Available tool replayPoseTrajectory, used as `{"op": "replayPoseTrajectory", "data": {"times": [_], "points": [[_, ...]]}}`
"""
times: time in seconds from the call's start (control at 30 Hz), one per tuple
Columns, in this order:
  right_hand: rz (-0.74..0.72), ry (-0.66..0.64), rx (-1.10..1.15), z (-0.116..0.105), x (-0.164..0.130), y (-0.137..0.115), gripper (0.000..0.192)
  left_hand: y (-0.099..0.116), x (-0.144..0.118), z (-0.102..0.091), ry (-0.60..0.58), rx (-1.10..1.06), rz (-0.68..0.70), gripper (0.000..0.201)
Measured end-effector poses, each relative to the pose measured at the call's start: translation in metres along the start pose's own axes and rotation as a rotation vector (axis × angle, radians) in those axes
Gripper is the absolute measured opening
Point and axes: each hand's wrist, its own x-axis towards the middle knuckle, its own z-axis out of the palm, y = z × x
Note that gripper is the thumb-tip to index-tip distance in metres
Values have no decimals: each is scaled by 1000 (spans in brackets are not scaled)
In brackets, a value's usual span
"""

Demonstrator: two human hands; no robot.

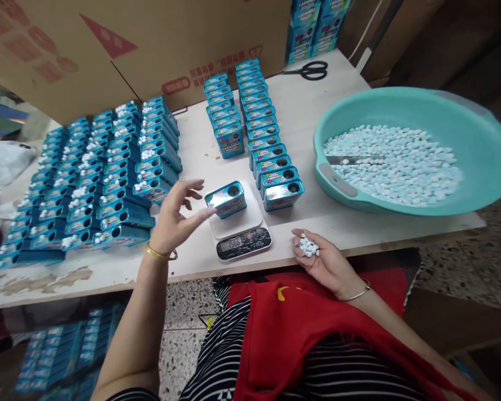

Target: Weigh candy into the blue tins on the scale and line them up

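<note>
A blue rect. metal tin w/ a shiny top & round dark opening (226, 201) is sitting upright on a white flat kitchen scale w/ a black control panel (237, 225); the scale's display is showing digits, approx. 1566, decimal pt. unclear. The person's L hand (173, 221) is hovering at the scale's L side, thumb & fingers spread wide, holding nth.; the thumb tip is pointing at the tin's near L end, can't tell if it's touching. The R hand (328, 264) is resting palm up, R of the scale & nr. the table edge, fingers curling in a loose cup & holding a small pile of white & pale-blue oval candies (309, 247).

Just R of the scale & running back from it, a long column of blue metal tins w/ dark openings (262, 133) is standing; a shorter column of similar blue tins (229, 142) is standing directly behind the scale. L of the scale, a big block of blue tins w/ white candies at their tops (119, 217) is filling several rows. Well R of the scale, a large oval teal plastic basin (480, 161) is holding loose pale candies (421, 167), w/ a flat dark strip-like tool (350, 160) lying partly in them. Black-handled scissors (313, 71) are lying far behind the scale, to the R. A big brown cardboard box w/ red print (183, 33) is standing behind everything on the white tabletop (200, 239).
</note>
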Motion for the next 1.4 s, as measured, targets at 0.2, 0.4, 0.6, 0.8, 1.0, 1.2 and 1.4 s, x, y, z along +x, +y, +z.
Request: {"op": "replayPoseTrajectory", "data": {"times": [0.2, 0.4, 0.6, 0.8, 1.0, 1.2, 1.4], "points": [[61, -33, -50, 15, -1, 8, 15, -16, -3, 42, 35, 16, -10, 64], [87, -187, -87, 64, -1, 6, 20, -1, -4, 44, 185, 111, 17, 34], [76, -257, -32, 107, 12, 7, 29, 21, -7, 30, 41, 401, 379, 46], [114, -201, -8, 117, 17, 12, 24, 24, -15, 27, 102, 551, 535, 49], [141, -177, -18, 121, 15, 11, 23, 22, -18, 29, 148, 608, 566, 39], [143, -250, -14, 121, 17, 12, 25, 19, -19, 31, 191, 599, 601, 40], [168, -228, -4, 117, 20, 12, 22, 10, -22, 38, 192, 595, 584, 40]]}}
